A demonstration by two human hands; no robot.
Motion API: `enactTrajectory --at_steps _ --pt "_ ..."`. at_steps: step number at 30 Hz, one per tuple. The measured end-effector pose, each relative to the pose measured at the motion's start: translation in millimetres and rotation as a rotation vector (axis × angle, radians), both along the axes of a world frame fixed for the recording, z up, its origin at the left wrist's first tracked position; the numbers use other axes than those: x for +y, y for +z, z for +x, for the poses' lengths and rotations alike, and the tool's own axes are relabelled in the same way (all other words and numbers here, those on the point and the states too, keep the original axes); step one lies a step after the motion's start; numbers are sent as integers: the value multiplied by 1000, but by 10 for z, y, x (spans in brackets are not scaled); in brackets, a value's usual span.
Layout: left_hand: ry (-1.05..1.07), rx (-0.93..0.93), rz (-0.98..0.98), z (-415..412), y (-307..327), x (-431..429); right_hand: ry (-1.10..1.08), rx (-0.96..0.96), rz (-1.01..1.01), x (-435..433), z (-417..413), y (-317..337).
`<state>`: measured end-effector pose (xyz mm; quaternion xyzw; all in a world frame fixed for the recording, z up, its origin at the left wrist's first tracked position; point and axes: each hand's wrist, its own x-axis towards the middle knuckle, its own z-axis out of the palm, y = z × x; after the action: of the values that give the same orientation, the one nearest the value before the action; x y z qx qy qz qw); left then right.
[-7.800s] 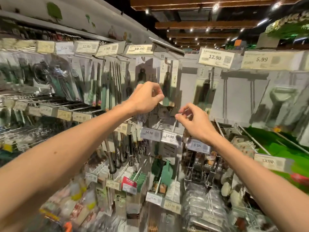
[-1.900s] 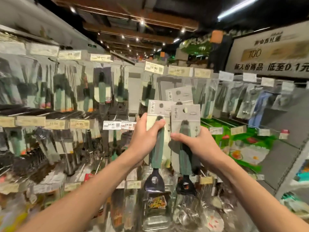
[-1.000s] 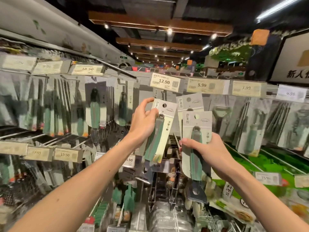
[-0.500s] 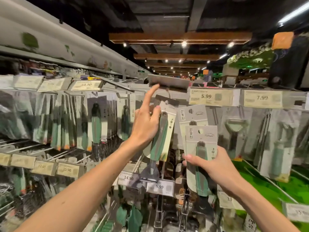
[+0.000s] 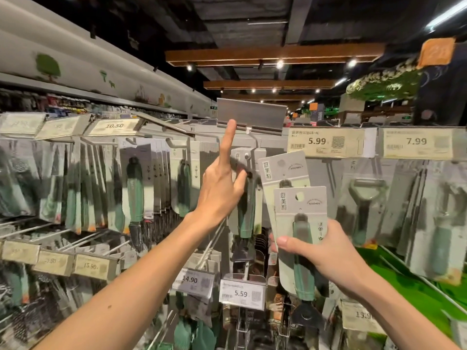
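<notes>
1. Hook rack [image 5: 166, 125] spans 9 to 3 o'clock.
2. 9 o'clock: green-handled tool packs [image 5: 135, 188] hang in rows on hooks.
3. 12 o'clock: centre hook [image 5: 249, 157] passes through a carded tool [image 5: 246, 210]; tag holder [image 5: 251, 113] flipped up.
4. 3 o'clock: peeler packs [image 5: 364, 198] hang under price tags [image 5: 326, 142].

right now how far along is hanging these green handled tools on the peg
Done: the left hand props the price tag flap up with its forefinger. In hand: it holds a packaged tool with the card's hole at the hook; whether it is fully on, I cannot tell. Left: the right hand grips a spare pack, a second card behind it, not yet hung.
</notes>
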<state>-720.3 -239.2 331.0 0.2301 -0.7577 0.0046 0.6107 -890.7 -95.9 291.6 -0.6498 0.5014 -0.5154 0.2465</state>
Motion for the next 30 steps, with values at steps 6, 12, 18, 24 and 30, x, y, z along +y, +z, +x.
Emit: enactTrajectory --at_steps 6,12,18,24,30 --pt "107 -39 -23 -48 -8 -60 -17 32 13 -47 -5 -44" --pt "230 -90 -31 89 51 81 -7 20 21 -30 30 -81" --pt "-72 -105 164 248 130 349 15 -14 43 -28 28 -125" --pt "-529 -3 482 289 209 517 53 -22 78 -74 166 -131" --pt "-586 63 496 319 262 542 -9 -6 68 -88 237 -132"
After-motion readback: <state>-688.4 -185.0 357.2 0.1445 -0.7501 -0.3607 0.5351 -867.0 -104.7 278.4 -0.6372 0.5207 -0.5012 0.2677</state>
